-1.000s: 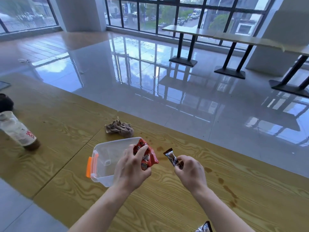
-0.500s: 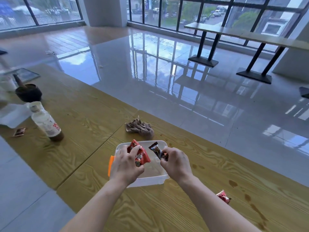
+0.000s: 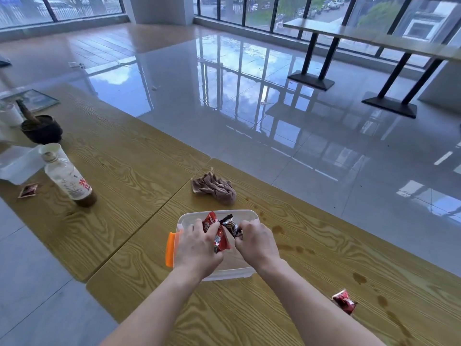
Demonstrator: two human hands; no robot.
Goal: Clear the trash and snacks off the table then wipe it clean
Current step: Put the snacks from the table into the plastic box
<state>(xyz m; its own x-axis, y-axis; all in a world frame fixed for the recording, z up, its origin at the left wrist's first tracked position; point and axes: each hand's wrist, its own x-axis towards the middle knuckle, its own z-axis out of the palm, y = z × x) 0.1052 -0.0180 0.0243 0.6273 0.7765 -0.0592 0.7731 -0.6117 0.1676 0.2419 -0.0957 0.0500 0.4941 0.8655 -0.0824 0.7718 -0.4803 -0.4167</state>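
Loose red snack packet [image 3: 344,301]: nearest item, lying on the worktop [image 3: 274,308] to the right of the right forearm, not yet gathered; brown spill marks [image 3: 359,278] trail beside it.
Left hand [image 3: 198,248]: clasps a red snack packet [image 3: 218,236] between thumb and fingers, held over the open box, likely so it can drop straight in.
Right hand [image 3: 257,242]: pinches a dark snack bar [image 3: 232,227] at its lower end, also above the box; the two snacks nearly touch.
Clear plastic box [image 3: 247,216]: sits under both hands with its orange latch [image 3: 170,249] on the left side; it looks placed centrally as the collecting bin.
Brown rag [image 3: 214,187]: crumpled just beyond the box, apart from it, handy for the wiping step.
Near edge: the box stands close to the worktop's near-left edge, so room to slide it that way is slight; open wood lies to the right.
Bottle [image 3: 68,176]: upright on the adjoining worktop to the left, well apart, with a small red sachet [image 3: 28,190] and white paper [image 3: 17,162] beside it.
Far left: a dark bowl [image 3: 42,129] and a white cup [image 3: 10,114], still to clear.
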